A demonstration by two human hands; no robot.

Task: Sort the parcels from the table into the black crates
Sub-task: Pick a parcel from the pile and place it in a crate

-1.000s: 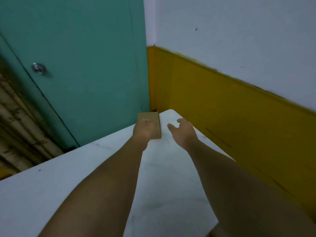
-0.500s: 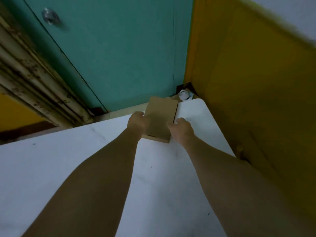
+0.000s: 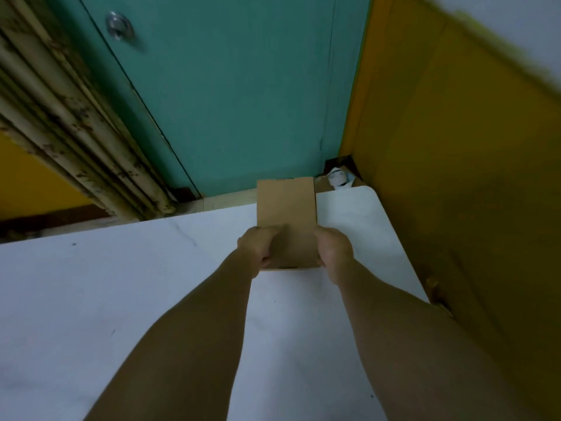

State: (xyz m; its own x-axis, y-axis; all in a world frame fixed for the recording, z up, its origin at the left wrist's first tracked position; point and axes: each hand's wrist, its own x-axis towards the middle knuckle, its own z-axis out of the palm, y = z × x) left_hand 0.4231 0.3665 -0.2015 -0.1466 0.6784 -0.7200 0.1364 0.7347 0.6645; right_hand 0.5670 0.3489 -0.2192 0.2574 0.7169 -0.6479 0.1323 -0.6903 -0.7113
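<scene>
Both hands, left hand [image 3: 254,249] and right hand [image 3: 333,250], gripped a brown parcel [image 3: 286,217], fingers curled round its near edges, apparently lifted above the white table [image 3: 121,299]. Next: carrying it to a black crate, none visible.

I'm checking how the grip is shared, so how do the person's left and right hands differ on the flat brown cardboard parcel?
The left hand grips the flat brown cardboard parcel's left edge, with a thumb lying across its top face; the right hand grips the right edge and shows mostly knuckles. The left hand's fingertips show curled under the near corner; the right hand's are hidden. Both hold its near end, over the white table.
</scene>
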